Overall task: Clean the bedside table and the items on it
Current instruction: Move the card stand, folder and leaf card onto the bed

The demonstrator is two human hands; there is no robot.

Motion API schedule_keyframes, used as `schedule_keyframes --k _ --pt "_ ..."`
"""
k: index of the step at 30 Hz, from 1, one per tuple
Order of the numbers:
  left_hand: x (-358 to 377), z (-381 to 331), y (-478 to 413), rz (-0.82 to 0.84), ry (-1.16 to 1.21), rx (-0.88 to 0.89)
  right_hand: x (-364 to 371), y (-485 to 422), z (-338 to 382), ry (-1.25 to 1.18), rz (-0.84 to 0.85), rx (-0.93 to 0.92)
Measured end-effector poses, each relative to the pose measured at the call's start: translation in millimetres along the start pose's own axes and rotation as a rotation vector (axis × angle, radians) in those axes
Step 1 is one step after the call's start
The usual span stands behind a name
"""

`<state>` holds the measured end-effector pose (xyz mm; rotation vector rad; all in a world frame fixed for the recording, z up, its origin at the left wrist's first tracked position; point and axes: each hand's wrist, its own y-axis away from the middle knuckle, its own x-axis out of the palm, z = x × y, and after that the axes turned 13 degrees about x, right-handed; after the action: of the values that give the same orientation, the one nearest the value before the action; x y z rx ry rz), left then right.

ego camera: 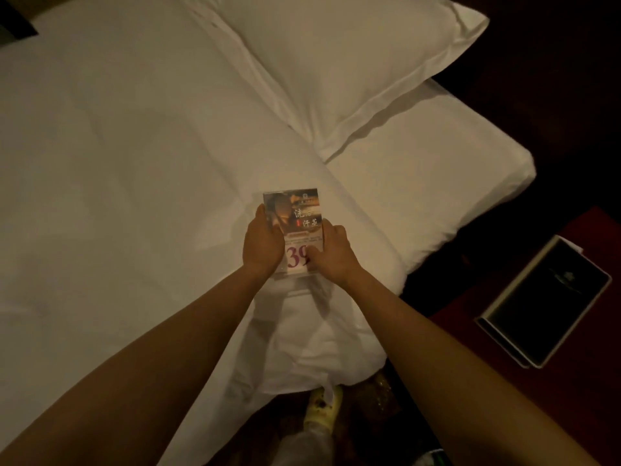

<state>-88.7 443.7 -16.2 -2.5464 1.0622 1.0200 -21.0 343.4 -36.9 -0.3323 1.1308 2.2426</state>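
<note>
glossy clear plastic sign holder (295, 227) with printed paper, matt white cloth bedding (134, 163), polished dark wood bedside table (571, 381) at 4 o'clock

A clear acrylic sign stand (295, 230) with a printed card showing a purple "39" lies face-up on the white bed. Far right, a dark folder (551, 304) rests on the reddish worktop (591, 381).

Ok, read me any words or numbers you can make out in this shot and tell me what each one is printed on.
"39": large purple digits low on the clear display card held between the left hand and right hand; the right thumb partly covers the second digit.
Large brush-style Chinese characters on the same card: too blurred to read with confidence.
Small print on the card: too small to read.
Faint emblem on the dark folder: unreadable.
</note>
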Motion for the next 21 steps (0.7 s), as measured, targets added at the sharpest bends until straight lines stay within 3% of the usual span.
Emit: schedule_keyframes --k 10,14,17,21 --pt "2 40 -6 0.045 -0.194 -0.046 20 -10 -1 0.143 -0.06 -0.127" --pt "10 24 0 0.024 -0.36 0.252 -1 -6 -27 0.27 -0.177 -0.131" --pt "31 -4 11 0.12 -0.425 0.457 -25 2 -51 0.285 -0.248 -0.076" --pt "71 -43 32 0.247 -0.309 0.512 -60 20 -90 0.311 -0.369 0.007"
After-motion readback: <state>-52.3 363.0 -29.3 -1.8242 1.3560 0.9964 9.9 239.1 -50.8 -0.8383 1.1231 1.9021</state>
